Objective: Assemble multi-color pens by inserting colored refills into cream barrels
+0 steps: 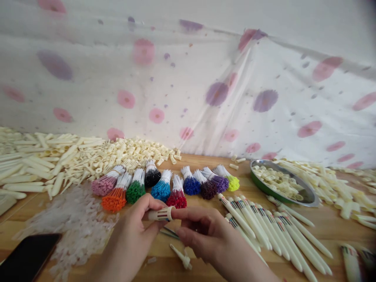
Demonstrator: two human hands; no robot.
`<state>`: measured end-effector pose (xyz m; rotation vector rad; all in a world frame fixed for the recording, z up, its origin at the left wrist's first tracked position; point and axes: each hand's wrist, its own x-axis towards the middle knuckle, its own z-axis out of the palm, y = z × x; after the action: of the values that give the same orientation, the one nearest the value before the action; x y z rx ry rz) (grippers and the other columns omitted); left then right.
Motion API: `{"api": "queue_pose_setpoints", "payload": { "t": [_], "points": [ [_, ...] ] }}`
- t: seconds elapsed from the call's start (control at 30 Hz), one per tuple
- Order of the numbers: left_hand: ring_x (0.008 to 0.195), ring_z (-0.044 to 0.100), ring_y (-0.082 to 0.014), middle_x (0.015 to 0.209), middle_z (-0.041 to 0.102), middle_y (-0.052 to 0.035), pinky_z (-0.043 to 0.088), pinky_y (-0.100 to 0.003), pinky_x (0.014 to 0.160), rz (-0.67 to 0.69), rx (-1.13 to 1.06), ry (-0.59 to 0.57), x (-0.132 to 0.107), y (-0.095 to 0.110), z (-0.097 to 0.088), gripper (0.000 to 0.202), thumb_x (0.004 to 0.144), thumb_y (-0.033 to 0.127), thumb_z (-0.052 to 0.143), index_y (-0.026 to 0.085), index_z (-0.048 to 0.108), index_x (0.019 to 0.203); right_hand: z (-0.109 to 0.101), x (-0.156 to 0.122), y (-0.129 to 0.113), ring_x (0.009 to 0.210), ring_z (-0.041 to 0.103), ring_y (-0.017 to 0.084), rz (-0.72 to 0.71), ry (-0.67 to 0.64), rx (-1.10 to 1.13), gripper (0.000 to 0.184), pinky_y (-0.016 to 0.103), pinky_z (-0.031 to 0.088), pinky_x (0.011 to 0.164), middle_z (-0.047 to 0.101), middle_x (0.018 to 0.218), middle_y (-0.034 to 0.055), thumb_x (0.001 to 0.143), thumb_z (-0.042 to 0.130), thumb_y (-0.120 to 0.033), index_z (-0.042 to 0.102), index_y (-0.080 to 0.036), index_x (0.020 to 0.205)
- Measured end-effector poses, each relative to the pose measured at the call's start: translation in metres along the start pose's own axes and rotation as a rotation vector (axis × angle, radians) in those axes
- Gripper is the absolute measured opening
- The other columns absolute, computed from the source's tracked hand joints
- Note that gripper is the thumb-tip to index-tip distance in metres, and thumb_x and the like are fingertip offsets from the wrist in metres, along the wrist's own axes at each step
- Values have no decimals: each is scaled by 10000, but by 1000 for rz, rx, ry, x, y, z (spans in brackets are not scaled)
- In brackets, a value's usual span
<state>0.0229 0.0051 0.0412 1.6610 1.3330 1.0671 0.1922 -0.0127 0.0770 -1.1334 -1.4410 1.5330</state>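
Observation:
Between the thumb and index finger of my left hand is a short cream slotted pen-barrel piece, with coloured sliders showing in its slots. It lies nearly level, one end pointing right. My right hand stretches its index finger to that end and touches it; the thumb stands apart below, and the other fingers curl, partly hidden. On the table under my hands lies a small white branched plastic part. A thin grey strip shows partly behind my fingers. Bundles of white-stemmed refills with coloured ends, such as the red bundle, stand just beyond.
Assembled multicolour pens lie in a row at right. Behind them sits a green metal dish of cream rings. Cream barrels and parts heap at left, with clear plastic bits and a phone nearer. A patterned sheet hangs behind.

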Motion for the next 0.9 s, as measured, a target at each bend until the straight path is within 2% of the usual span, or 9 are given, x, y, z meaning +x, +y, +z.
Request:
{"api": "queue_pose_setpoints", "payload": {
  "t": [0.1, 0.17, 0.27, 0.37, 0.53, 0.67, 0.9],
  "points": [
    [778, 675, -221, 823, 725, 7, 508, -336, 692, 142, 170, 114, -1, -1, -2, 80, 735, 180, 573, 259, 583, 745, 0, 1, 1, 395, 340, 31, 154, -6, 231, 379, 144, 246, 346, 496, 554, -54, 659, 723, -378, 694, -175, 977],
    [775, 680, -222, 831, 732, -3, 509, -347, 698, 288, 295, 211, -2, -2, -3, 106, 744, 158, 548, 255, 580, 769, 2, 4, 3, 377, 333, 22, 187, 7, 352, 380, 136, 231, 331, 478, 529, -61, 624, 751, -383, 703, -159, 926],
    [790, 676, -218, 851, 733, -26, 498, -354, 725, 512, 471, 301, -4, -2, -3, 165, 771, 104, 501, 239, 564, 840, 10, 8, 10, 362, 311, 15, 137, 79, 415, 312, 139, 230, 333, 444, 473, -69, 601, 771, -365, 724, -140, 813],
    [786, 672, -209, 859, 724, -39, 478, -351, 741, 622, 592, 315, -5, 0, -2, 209, 787, 50, 455, 224, 527, 877, 20, 13, 21, 367, 305, 12, 64, 190, 403, 316, 145, 244, 345, 481, 489, -52, 576, 789, -373, 729, -133, 772],
    [808, 673, -209, 878, 718, -54, 449, -354, 752, 672, 668, 313, -5, 3, 1, 216, 799, 28, 442, 211, 482, 908, 29, 17, 38, 349, 286, 13, -27, 303, 456, 363, 147, 231, 314, 532, 522, -29, 544, 795, -449, 720, -144, 726],
    [791, 671, -210, 868, 720, -60, 451, -354, 736, 674, 667, 317, -4, 4, 2, 199, 813, 39, 438, 207, 476, 914, 32, 15, 41, 381, 326, 24, -61, 349, 467, 289, 142, 301, 336, 525, 546, -32, 594, 785, -408, 724, -165, 738],
    [789, 663, -196, 871, 720, -46, 480, -344, 715, 630, 595, 335, -3, 1, 2, 171, 819, 57, 452, 216, 492, 870, 35, 13, 49, 436, 356, 39, -188, 286, 416, 204, 134, 335, 379, 485, 561, -41, 690, 734, -381, 725, -197, 779]
  ]
}}
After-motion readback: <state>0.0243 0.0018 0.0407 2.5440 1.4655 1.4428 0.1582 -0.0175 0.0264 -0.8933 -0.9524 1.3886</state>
